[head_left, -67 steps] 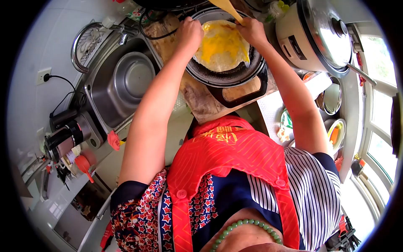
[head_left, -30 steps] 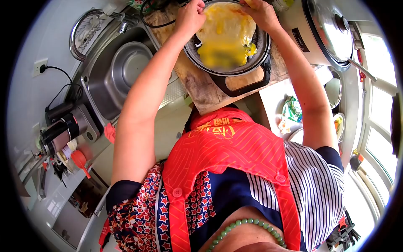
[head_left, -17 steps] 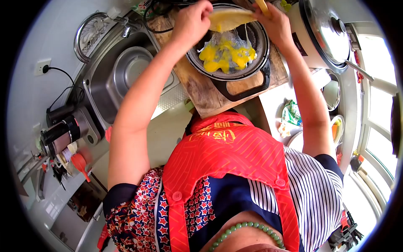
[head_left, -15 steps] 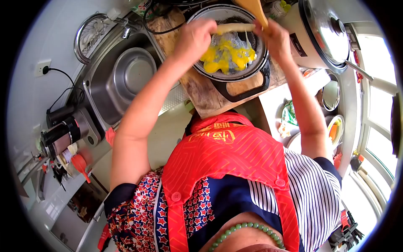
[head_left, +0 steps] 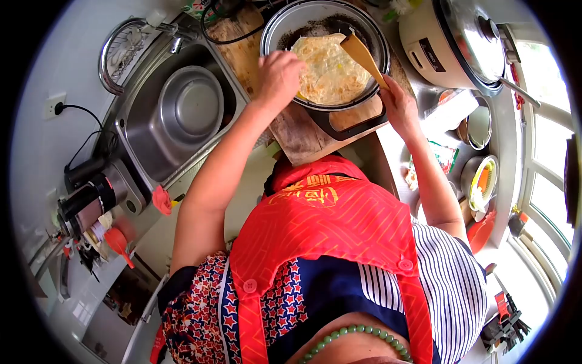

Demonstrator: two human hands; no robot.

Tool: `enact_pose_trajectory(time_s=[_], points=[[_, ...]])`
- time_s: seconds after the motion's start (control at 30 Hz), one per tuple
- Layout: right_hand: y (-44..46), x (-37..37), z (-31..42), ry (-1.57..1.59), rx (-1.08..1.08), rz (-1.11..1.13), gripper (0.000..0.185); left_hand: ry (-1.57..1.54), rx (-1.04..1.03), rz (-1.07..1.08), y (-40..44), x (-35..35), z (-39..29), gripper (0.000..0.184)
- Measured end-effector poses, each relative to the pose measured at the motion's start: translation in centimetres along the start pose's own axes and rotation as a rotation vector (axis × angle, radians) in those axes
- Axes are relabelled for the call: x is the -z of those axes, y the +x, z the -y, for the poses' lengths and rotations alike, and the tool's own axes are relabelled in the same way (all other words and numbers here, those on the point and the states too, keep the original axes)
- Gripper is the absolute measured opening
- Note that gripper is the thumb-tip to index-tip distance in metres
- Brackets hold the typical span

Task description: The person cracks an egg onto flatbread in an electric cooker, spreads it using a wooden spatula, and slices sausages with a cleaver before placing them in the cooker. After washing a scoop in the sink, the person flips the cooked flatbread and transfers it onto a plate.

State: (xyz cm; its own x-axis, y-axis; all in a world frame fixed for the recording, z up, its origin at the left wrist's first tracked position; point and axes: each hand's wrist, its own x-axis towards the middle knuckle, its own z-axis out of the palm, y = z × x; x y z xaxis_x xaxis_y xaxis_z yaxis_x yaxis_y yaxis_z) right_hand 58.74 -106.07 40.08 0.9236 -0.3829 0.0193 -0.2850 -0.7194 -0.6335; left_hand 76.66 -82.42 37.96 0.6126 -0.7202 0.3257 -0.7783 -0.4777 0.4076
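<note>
One flatbread [head_left: 330,76] lies inside the round pan [head_left: 315,13], its pale top marked with light brown patches and a bit of yellow showing at its lower left edge. Dark residue covers the bare pan floor beyond the bread's far edge. The pan sits on a wooden board [head_left: 303,142], and its black handle [head_left: 339,136] forms a loop on the side nearest the person. The right hand [head_left: 401,108] is just outside the pan's right rim, its fingers wrapped around the handle end of a wooden spatula [head_left: 362,56], which slants over the rim so that its broad end is above the far right part of the bread. The left hand [head_left: 279,79] is at the pan's left rim with its fingers bent, the tips close to the bread's left edge; they are blurred, so I cannot tell whether they touch or pinch it. To the left is a sink [head_left: 142,139] with a round metal basin [head_left: 194,106] in it, below a curved tap [head_left: 107,60]. A cream rice cooker [head_left: 415,30] with a clear lid stands to the right of the pan. The person wears a red apron [head_left: 327,212].
</note>
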Motion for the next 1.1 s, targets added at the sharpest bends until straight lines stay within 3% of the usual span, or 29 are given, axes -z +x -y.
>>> enact_pose_trajectory(time_s=[0.13, 0.23, 0.47, 0.57, 0.67, 0.93, 1.07, 1.1], points=[[-0.3, 0.4, 0.9, -0.149, 0.059, -0.005, 0.028, 0.003, 0.112, -0.127, 4.7, -1.7, 1.8, 0.012], [-0.8, 0.4, 2.0, -0.168, 0.036, 0.016, 0.028, 0.114, 0.09, -0.101, 7.4, -3.7, 2.7, 0.008], [-2.0, 0.5, 0.6, -0.126, 0.019, -0.003, 0.03, 0.203, 0.08, 0.204, 9.1, -4.5, 1.3, 0.008], [-2.4, 0.5, 0.3, -0.112, 0.006, -0.019, 0.03, 0.173, -0.082, 0.14, 7.8, -3.2, -0.3, 0.01], [-2.9, 0.6, -0.1, -0.089, -0.008, -0.022, 0.03, 0.17, -0.221, -0.085, 6.0, -1.8, -1.5, 0.013], [-2.3, 0.3, -0.6, 0.007, -0.012, -0.019, 0.028, 0.21, -0.204, -0.049, 5.3, -2.8, 0.2, 0.02], [-2.0, 0.5, 0.0, 0.041, -0.021, 0.004, 0.029, 0.314, -0.108, 0.244, 7.2, -1.7, -1.3, 0.023], [-1.9, 0.5, 0.1, 0.043, -0.025, 0.017, 0.03, 0.311, -0.1, 0.234, 7.0, -2.0, -1.1, 0.023]])
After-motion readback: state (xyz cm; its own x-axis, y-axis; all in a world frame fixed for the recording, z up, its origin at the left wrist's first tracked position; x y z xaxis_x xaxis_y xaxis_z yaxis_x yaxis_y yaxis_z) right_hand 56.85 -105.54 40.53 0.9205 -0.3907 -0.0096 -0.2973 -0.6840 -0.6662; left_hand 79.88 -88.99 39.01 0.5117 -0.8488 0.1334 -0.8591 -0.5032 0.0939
